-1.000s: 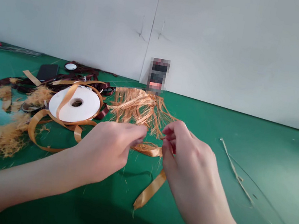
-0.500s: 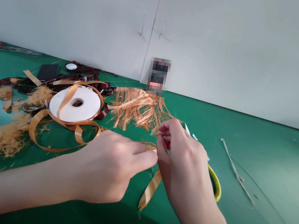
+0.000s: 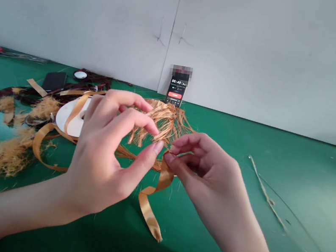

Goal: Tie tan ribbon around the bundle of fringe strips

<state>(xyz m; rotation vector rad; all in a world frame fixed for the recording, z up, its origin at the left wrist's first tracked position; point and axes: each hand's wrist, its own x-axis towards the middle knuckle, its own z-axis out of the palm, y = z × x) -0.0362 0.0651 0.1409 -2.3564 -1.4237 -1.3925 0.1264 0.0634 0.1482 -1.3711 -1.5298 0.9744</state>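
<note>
Left of the frayed ribbon fringe (image 3: 165, 121), shredded fluff (image 3: 4, 159) and the white ribbon spool (image 3: 73, 125) lie on the green worktop (image 3: 310, 201). Much of the ribbon is already fringed; the gold ribbon tail (image 3: 149, 209) stays smooth. My left grip (image 3: 102, 149) hangs half open, fingers curved over the fringe; my right grip (image 3: 202, 170) pinches the tail narrowly.
</note>
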